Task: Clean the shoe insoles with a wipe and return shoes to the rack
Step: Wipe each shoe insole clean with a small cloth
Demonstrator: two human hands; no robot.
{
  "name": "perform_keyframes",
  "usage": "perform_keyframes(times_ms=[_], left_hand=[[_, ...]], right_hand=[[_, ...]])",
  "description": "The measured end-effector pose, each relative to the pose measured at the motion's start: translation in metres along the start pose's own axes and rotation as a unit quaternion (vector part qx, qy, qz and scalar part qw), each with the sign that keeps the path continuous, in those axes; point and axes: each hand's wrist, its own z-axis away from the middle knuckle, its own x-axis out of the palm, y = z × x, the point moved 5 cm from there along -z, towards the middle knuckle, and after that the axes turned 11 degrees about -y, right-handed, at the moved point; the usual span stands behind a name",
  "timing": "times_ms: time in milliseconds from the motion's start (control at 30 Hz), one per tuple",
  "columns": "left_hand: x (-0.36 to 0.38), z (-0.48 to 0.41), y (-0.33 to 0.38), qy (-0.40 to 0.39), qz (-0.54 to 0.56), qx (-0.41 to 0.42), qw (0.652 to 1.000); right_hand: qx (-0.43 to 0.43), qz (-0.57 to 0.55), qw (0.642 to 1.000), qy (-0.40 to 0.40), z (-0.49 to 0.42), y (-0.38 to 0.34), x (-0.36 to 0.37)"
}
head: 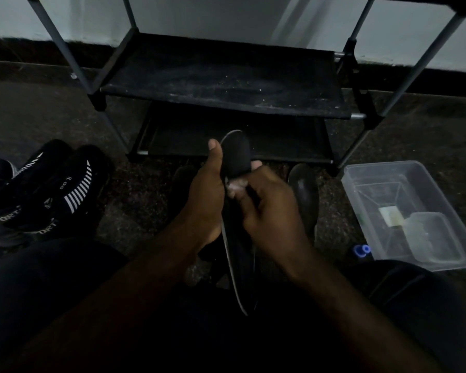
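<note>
Centre frame: left hand (pixel 203 203) grips the insole (pixel 237 154) from its left edge. The fingers are wrapped behind it and the thumb lies straight up along the edge. The insole is dark and held lengthwise, its rounded end pointing up-frame toward the shoe rack (pixel 226 84) and its other end low over the lap.

Right hand (pixel 269 208) has curled fingers pinching a small whitish wipe (pixel 234 186), pressed on the insole's face about mid-length, touching the left hand's fingers.

Rack is top centre, with two dark fabric shelves in view and nothing on them but dust specks.

Left edge: black shoes (pixel 51 189) with white stripes on the floor (pixel 414 135).

Just right of the hands there's a dark oval piece (pixel 304 195) on the floor; insole or shoe, can't tell.

Right edge: clear plastic bin (pixel 379 168) with a smaller clear tub (pixel 433 238) inside, and a blue cap (pixel 361 249) beside its near corner.
</note>
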Motion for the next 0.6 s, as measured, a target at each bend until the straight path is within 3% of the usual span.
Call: perform_keyframes(times_ms=[100, 200, 367, 467, 600], left_hand=[[-0.004, 0.0, 0.003, 0.023, 0.007, 0.005, 1.0], [0.0, -0.001, 0.0, -0.001, -0.029, -0.004, 1.0], [0.015, 0.004, -0.01, -0.078, -0.057, -0.012, 0.995], [0.018, 0.006, -0.004, -0.085, -0.074, -0.006, 0.994], [0.003, 0.003, 0.006, -0.018, -0.093, -0.01, 0.995]], right_hand=[[0.001, 0.013, 1.0, -0.027, 0.003, 0.002, 0.009], [0.03, 0.051, 0.997, 0.057, -0.008, 0.014, -0.007], [0.062, -0.014, 0.984, 0.169, -0.021, 0.023, -0.036], [0.056, -0.022, 0.985, 0.16, -0.022, 0.023, -0.04], [0.057, -0.001, 0.995, 0.078, -0.018, 0.02, -0.024]])
